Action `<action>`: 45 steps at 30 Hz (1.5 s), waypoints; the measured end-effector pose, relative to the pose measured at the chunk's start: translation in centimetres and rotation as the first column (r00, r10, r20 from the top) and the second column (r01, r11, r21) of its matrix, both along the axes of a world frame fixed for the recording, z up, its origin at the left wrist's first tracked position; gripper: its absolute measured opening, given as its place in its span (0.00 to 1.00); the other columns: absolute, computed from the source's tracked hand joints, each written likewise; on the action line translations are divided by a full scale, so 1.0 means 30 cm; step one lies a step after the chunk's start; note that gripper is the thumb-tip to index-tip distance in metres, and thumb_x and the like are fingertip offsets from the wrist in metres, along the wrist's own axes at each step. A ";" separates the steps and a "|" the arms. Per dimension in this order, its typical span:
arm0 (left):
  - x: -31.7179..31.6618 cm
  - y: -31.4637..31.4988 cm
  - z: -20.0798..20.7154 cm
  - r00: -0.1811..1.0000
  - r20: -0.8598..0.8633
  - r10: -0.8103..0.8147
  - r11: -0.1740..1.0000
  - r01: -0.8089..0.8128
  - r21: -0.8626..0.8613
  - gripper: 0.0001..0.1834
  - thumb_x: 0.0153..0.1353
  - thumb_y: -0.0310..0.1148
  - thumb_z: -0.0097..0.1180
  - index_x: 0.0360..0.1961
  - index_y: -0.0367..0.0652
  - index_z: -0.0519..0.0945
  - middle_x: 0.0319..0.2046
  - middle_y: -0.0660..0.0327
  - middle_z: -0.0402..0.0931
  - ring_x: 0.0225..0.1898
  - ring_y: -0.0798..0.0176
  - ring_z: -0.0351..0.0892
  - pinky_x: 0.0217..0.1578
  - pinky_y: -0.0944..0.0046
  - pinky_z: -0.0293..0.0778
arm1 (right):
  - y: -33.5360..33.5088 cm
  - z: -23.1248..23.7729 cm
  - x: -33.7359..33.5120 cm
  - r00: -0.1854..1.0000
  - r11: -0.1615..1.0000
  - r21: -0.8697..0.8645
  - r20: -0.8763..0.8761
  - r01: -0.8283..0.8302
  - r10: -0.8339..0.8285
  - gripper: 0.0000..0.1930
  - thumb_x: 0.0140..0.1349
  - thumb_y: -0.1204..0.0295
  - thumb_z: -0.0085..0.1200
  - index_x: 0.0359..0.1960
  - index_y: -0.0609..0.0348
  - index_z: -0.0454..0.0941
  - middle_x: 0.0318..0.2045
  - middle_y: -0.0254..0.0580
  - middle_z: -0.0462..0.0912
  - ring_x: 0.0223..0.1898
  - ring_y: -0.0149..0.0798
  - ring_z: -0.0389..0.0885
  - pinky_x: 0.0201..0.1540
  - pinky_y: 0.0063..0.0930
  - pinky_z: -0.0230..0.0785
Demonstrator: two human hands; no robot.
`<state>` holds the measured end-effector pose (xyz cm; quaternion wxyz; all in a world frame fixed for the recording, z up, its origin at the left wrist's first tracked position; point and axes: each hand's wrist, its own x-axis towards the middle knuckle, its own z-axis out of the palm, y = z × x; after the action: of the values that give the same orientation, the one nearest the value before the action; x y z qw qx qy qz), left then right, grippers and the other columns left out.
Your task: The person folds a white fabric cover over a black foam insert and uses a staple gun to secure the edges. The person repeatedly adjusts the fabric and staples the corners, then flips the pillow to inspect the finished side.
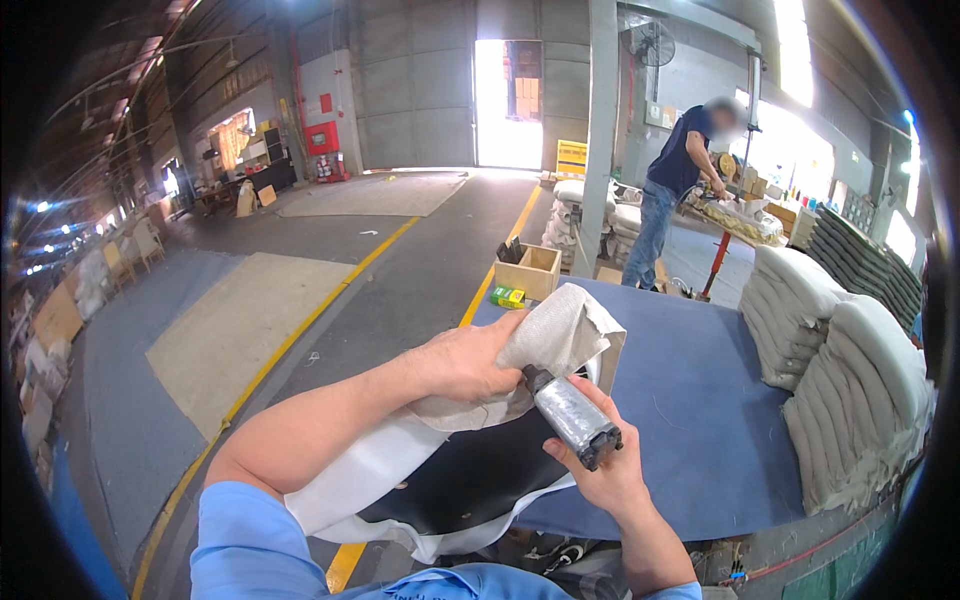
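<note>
The right hand (612, 462) is wrapped around a silver-and-black tool (575, 413), fingers along its far side and thumb on the near side. The tool's dark nose points away from that grip, toward the left hand (472, 355), which presses and pinches beige cloth (555, 330) just ahead of it. The nose seems to meet the cloth, though the left hand and folds make contact hard to judge. Below and left of the tool lies a black panel (455, 485), with white cloth (365, 475) around it. The blue table (690, 420) spreads to the grip's right, bearing piled covers (865, 390) at its far right. Beyond the left hand stand a green-yellow packet (508, 297) and a wooden box (530, 270). Farther off, ahead and right, a co-worker (683, 155) bends over another table (740, 222).
</note>
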<state>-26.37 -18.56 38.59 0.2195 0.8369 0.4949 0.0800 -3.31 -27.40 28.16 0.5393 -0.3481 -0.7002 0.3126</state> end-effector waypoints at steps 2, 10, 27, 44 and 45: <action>-0.006 0.000 -0.003 1.000 -0.001 0.004 1.000 -0.004 -0.012 0.47 0.61 0.42 0.58 0.79 0.47 0.51 0.58 0.36 0.79 0.59 0.36 0.80 0.64 0.46 0.73 | 0.020 -0.021 -0.006 1.000 1.000 0.025 0.004 -0.005 0.005 0.39 0.57 0.78 0.74 0.71 0.58 0.70 0.57 0.50 0.85 0.59 0.41 0.85 0.61 0.33 0.75; -0.002 0.006 -0.014 1.000 0.018 -0.005 1.000 0.004 0.019 0.48 0.58 0.39 0.57 0.78 0.46 0.52 0.57 0.36 0.79 0.58 0.35 0.81 0.63 0.45 0.74 | 0.041 -0.032 -0.021 0.998 0.996 0.088 0.061 0.030 -0.035 0.40 0.56 0.79 0.74 0.71 0.59 0.68 0.57 0.47 0.85 0.59 0.39 0.84 0.63 0.32 0.73; -0.173 -0.176 -0.049 0.986 0.165 0.023 0.994 -0.040 0.102 0.48 0.64 0.48 0.61 0.79 0.45 0.52 0.55 0.37 0.80 0.57 0.33 0.81 0.58 0.45 0.75 | -0.022 -0.350 0.526 0.671 0.768 0.137 0.407 0.626 -0.620 0.37 0.49 0.84 0.66 0.66 0.53 0.76 0.54 0.51 0.79 0.53 0.56 0.83 0.55 0.42 0.77; -0.240 -0.403 -0.117 0.931 0.326 0.164 0.972 -0.209 0.109 0.44 0.62 0.43 0.68 0.75 0.40 0.64 0.54 0.43 0.83 0.57 0.42 0.84 0.57 0.53 0.78 | 0.089 -0.815 0.616 0.515 0.693 0.019 0.655 0.720 -0.553 0.39 0.52 0.80 0.61 0.71 0.53 0.69 0.67 0.59 0.69 0.67 0.62 0.69 0.68 0.51 0.67; -0.240 -0.414 -0.114 0.913 0.341 0.223 0.962 -0.262 0.072 0.42 0.59 0.37 0.69 0.73 0.38 0.67 0.52 0.45 0.85 0.56 0.46 0.86 0.57 0.55 0.78 | 0.093 -0.801 0.553 0.663 0.746 -0.109 0.556 0.656 -0.501 0.39 0.53 0.80 0.60 0.71 0.54 0.68 0.65 0.59 0.71 0.67 0.60 0.72 0.67 0.48 0.69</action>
<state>-33.56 -30.97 35.17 0.2383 0.7549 0.5460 0.2742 13.28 -24.61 4.12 0.3540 -0.7000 -0.6074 0.1253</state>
